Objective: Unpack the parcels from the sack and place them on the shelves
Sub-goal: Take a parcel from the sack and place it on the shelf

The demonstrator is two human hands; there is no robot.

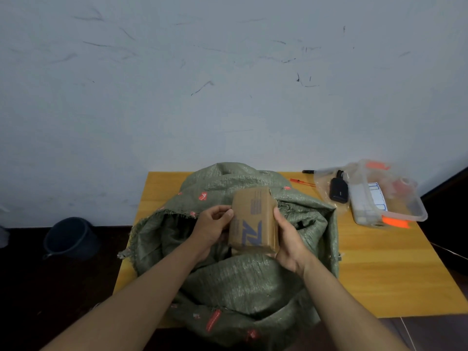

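Hiding the sack [243,282] mouth, both hands' grip covers the parcel [253,221] sides.

You are in a bare back room used for sorting parcels, not a home. A scuffed white wall [228,72] rises behind a yellow worktop [379,269]. A woven sack [240,282] covers it, a clear tub [395,198] of labels sits far right, and a dark bucket [69,238] stands on the floor at left.
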